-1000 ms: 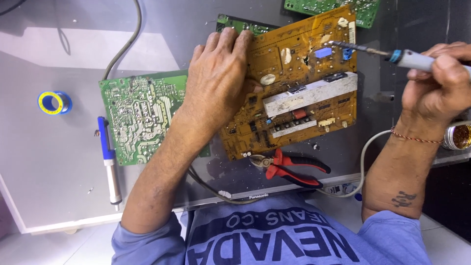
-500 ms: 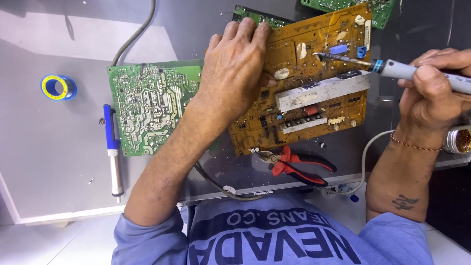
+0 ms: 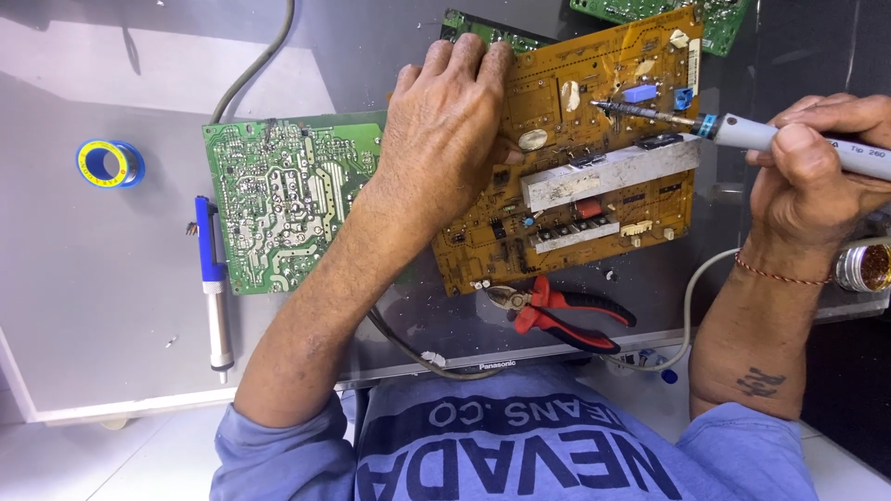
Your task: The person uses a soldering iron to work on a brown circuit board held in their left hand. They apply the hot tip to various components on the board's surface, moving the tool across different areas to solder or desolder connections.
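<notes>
Nearest the person, red-handled pliers lie on the grey worktop, just below the orange circuit board. The left hand lies flat on that board's left part, fingers held together and curled over the top edge, pinning it down. The right hand pinches a soldering iron like a pen, its tip touching the board near a blue component. For a clean joint, the board likely wants firm pressure and the tip a steady rest. Farther left lie a green circuit board, a blue desoldering pump and a solder spool.
</notes>
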